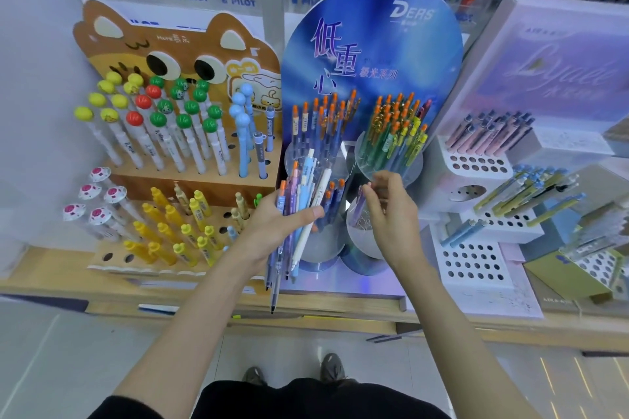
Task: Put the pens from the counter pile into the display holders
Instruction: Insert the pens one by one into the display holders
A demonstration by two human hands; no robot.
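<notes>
My left hand [277, 219] grips a bundle of several pens [299, 211], blue, white and purple with orange tips, their points hanging down below my palm. My right hand [391, 211] pinches a single purple pen [360, 206] and holds it over a clear round holder [360, 231] at the front of the blue display stand [374, 44]. Behind it, two more clear holders carry blue pens [326, 126] and green-yellow pens [396, 133] with orange caps.
A brown cat-shaped wooden rack [177, 177] with ball-topped and yellow pens stands to the left. White perforated holders [473, 262] with pink and blue pens sit to the right. The wooden counter edge [306, 316] runs below. My shoes show on the floor.
</notes>
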